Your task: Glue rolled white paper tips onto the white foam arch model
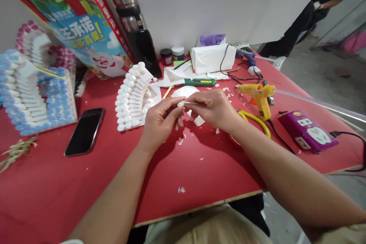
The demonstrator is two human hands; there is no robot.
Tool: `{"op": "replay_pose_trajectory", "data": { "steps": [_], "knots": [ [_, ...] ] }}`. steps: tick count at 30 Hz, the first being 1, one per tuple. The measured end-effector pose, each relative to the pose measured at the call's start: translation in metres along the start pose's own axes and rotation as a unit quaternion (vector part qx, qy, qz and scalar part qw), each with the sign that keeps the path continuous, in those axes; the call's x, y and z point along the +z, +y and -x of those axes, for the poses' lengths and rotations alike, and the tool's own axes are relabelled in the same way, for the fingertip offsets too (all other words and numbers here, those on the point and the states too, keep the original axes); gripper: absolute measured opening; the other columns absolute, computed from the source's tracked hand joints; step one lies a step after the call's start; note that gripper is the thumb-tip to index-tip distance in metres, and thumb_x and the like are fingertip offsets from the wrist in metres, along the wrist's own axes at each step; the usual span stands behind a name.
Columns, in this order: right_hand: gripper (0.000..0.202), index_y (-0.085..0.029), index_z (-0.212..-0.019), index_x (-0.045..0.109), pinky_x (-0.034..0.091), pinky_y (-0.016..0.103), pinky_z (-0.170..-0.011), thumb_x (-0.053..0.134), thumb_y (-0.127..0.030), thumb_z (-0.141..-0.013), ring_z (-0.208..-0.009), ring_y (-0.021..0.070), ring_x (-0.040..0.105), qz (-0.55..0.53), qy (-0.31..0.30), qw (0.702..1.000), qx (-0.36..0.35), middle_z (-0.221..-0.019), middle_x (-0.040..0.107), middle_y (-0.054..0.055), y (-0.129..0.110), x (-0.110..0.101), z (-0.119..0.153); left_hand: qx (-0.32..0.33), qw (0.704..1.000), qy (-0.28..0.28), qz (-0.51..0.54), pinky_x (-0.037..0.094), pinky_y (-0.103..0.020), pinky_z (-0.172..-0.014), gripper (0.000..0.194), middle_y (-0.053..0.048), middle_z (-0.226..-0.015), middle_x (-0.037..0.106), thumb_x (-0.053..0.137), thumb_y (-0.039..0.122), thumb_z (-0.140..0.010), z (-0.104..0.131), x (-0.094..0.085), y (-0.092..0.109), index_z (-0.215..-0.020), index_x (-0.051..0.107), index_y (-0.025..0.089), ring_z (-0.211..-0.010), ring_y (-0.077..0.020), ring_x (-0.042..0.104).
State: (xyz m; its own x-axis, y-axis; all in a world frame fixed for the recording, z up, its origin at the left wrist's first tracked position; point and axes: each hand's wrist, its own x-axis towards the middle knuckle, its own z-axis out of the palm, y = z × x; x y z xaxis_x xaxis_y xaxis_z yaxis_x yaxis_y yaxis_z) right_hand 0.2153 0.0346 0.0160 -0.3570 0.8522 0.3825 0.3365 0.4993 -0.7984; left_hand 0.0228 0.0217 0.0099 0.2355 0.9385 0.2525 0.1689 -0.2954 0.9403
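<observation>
Piece point(181, 104), small and white, held above the red table surface point(211, 167), well in from its near edge | long axis roughly crosswise, left to right | left hand point(160, 122): thumb and fingers clamped on its left end | right hand point(215, 108): fingertips pinching its right end | both touching it

Your table point(183, 164), counted
You have two hands, left hand point(160, 120) and right hand point(214, 108), one small white piece point(182, 104), at least three models point(138, 93), two jars point(178, 54), one yellow glue gun point(259, 99), one green knife point(200, 82), one purple power socket point(309, 131), one flat-lying phone point(85, 131).
</observation>
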Motion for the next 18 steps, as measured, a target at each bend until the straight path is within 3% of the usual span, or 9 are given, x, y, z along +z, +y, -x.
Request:
{"op": "replay_pose_trajectory", "data": {
  "steps": [6, 11, 13, 15, 18],
  "knots": [
    [0.02, -0.015, -0.085, 0.074, 0.044, 0.024, -0.06, 0.06, -0.023, -0.096, -0.06, 0.0131, 0.064, 0.086, 0.024, 0.996, -0.023, -0.069, 0.07, 0.002, -0.001, 0.007, 0.001, -0.005, 1.0, 0.02, -0.005, 0.051, -0.026, -0.054, 0.021, 0.003, -0.059, 0.066, 0.064, 0.031, -0.095, 0.002, 0.006, -0.002, -0.112, 0.074, 0.023, -0.048, -0.013, 0.062],
    [0.021, -0.013, -0.084, 0.073, 0.042, 0.027, -0.062, 0.057, -0.021, -0.096, -0.062, 0.0142, 0.061, 0.142, 0.042, 0.989, -0.02, -0.07, 0.071, 0.005, -0.007, 0.013, 0.001, 0.01, 0.997, 0.058, -0.045, 0.051, -0.025, -0.057, 0.019, 0.002, -0.068, 0.068, 0.064, 0.033, -0.096, 0.003, 0.007, -0.006, -0.109, 0.073, 0.022, -0.051, -0.0119, 0.061],
    [0.021, -0.014, -0.085, 0.072, 0.046, 0.026, -0.061, 0.062, -0.03, -0.095, -0.065, 0.0152, 0.064, 0.064, 0.035, 0.996, 0.042, -0.075, 0.072, 0.006, -0.008, 0.011, -0.002, 0.038, 0.993, 0.063, -0.092, 0.052, -0.026, -0.064, 0.02, -0.001, -0.081, 0.071, 0.062, 0.033, -0.097, 0.001, 0.005, -0.008, -0.111, 0.072, 0.022, -0.058, -0.0119, 0.063],
    [0.029, -0.016, -0.09, 0.072, 0.052, 0.027, -0.062, 0.065, -0.043, -0.094, -0.068, 0.0164, 0.068, -0.095, 0.021, 0.987, 0.128, -0.083, 0.074, 0.007, -0.006, 0.006, -0.005, 0.08, 0.986, 0.058, -0.131, 0.053, -0.028, -0.074, 0.02, -0.003, -0.094, 0.072, 0.06, 0.032, -0.098, -0.002, 0.002, -0.01, -0.112, 0.07, 0.023, -0.072, -0.0142, 0.066],
    [0.039, -0.017, -0.097, 0.069, 0.061, 0.03, -0.062, 0.064, -0.055, -0.093, -0.068, 0.0183, 0.072, -0.308, 0.007, 0.925, 0.223, -0.089, 0.075, 0.008, -0.002, 0.001, -0.008, 0.139, 0.976, 0.041, -0.161, 0.053, -0.031, -0.086, 0.017, -0.005, -0.105, 0.069, 0.059, 0.029, -0.099, -0.007, -0.002, -0.012, -0.111, 0.069, 0.023, -0.093, -0.0181, 0.067]
  ]
}}
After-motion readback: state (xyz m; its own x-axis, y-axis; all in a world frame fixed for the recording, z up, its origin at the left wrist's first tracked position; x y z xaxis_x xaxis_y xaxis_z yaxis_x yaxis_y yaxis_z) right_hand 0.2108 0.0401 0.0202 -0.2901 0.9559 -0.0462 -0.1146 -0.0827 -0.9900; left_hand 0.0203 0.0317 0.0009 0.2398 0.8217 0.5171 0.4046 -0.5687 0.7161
